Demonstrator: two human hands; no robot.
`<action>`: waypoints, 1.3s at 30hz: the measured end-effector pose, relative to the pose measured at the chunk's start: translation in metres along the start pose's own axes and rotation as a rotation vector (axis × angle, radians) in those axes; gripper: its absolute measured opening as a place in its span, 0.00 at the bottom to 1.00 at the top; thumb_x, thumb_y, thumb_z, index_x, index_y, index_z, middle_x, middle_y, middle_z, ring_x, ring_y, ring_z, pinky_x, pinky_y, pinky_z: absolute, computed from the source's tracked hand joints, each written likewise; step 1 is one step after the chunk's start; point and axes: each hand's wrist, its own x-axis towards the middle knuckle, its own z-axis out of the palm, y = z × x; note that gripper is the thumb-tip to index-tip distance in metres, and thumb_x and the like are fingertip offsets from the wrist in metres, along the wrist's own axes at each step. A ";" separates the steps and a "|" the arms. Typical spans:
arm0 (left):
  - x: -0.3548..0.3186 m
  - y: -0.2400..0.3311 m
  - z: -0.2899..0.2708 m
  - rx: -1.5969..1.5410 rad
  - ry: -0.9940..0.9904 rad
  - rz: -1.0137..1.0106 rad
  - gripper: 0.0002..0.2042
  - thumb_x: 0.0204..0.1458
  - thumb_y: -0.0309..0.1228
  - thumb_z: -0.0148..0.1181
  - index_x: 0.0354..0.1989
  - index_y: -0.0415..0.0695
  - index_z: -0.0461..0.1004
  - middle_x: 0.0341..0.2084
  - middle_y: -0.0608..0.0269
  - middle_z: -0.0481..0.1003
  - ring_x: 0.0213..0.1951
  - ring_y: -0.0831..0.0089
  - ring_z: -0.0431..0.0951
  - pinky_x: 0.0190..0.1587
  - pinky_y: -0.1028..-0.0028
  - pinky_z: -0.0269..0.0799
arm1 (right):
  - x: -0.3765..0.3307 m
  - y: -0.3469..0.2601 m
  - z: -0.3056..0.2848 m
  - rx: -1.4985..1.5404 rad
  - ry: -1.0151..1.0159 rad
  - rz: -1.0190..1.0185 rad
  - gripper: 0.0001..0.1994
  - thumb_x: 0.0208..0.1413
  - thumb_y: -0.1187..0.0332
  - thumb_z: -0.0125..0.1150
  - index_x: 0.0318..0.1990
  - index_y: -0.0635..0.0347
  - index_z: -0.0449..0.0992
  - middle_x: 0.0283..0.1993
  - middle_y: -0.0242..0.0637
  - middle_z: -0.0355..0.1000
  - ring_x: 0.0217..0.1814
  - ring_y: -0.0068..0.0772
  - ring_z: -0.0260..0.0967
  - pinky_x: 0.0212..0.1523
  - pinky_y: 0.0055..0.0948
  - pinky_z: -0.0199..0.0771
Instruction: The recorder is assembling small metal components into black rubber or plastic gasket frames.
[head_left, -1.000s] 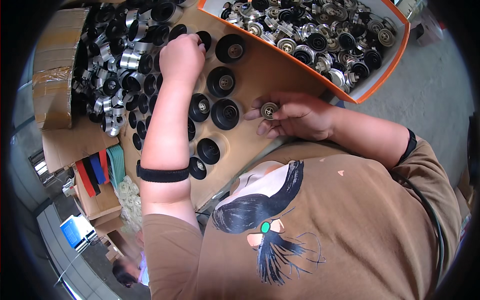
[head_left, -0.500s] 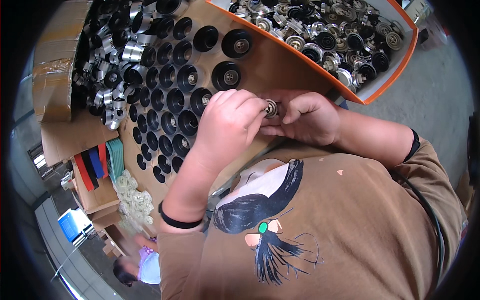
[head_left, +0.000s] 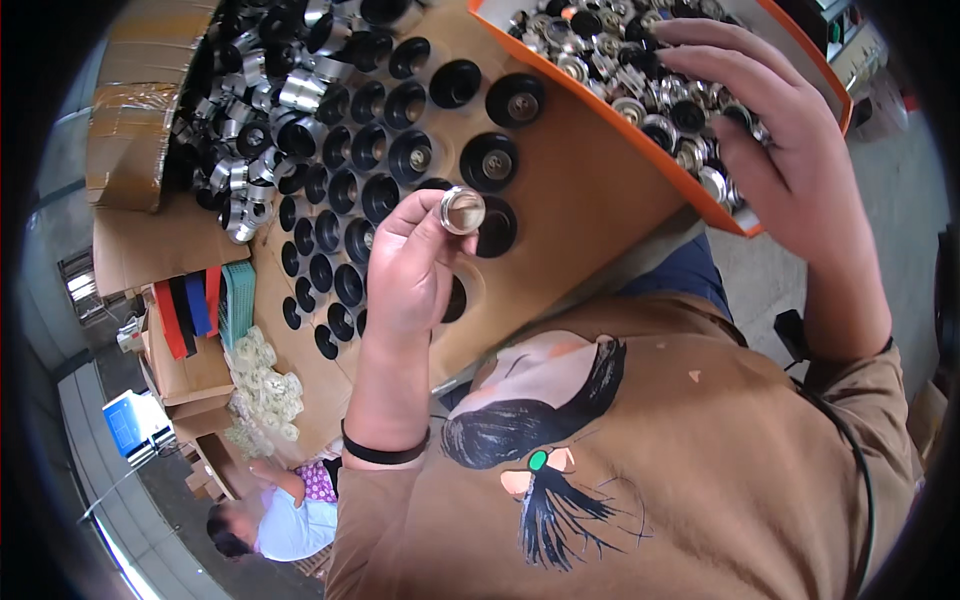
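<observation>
The left hand (head_left: 410, 270) holds a small silver ring-shaped metal part (head_left: 462, 210) up above the cardboard-covered table (head_left: 590, 190), its grip pinching the part between thumb and fingertips. Directly beneath the part lie rows of black cups (head_left: 350, 200), mouths up, some with a metal insert already seated in the middle. Further from the part, at the far left of the rows, sits a loose heap of silver and black pieces (head_left: 250, 90).

The right hand (head_left: 790, 150) reaches into the orange tray (head_left: 700, 190) to the right of the part, fingers spread and curled down over a jumble of small metal fittings (head_left: 640, 70); whether it has closed on one I cannot tell.

The pinch on the ring looks light and takes only its edge, so it could slip and drop among the cups, where it would be hard to find. The tray appears to overhang the table edge, and a heavy press from the right hand might tip it and spill fittings.
</observation>
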 end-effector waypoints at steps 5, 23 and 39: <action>0.065 0.050 -0.021 1.096 0.365 0.247 0.06 0.59 0.24 0.61 0.40 0.35 0.81 0.32 0.64 0.82 0.34 0.80 0.79 0.39 0.77 0.74 | -0.013 0.039 -0.004 -0.340 -0.272 0.137 0.36 0.42 0.78 0.66 0.64 0.50 0.71 0.71 0.41 0.63 0.72 0.51 0.60 0.68 0.45 0.66; 0.138 0.034 -0.055 1.711 0.300 0.273 0.14 0.53 0.37 0.66 0.43 0.42 0.82 0.38 0.51 0.82 0.41 0.56 0.83 0.45 0.64 0.77 | 0.009 0.040 -0.001 -0.013 -0.621 0.087 0.39 0.39 0.68 0.74 0.65 0.47 0.67 0.66 0.46 0.62 0.63 0.55 0.67 0.59 0.45 0.73; -0.098 0.028 -0.036 1.207 0.475 0.436 0.09 0.51 0.20 0.67 0.42 0.36 0.81 0.34 0.59 0.80 0.30 0.75 0.78 0.36 0.77 0.74 | 0.009 0.025 0.007 -0.209 -0.729 0.079 0.41 0.44 0.76 0.69 0.69 0.47 0.61 0.65 0.49 0.58 0.49 0.58 0.75 0.50 0.48 0.76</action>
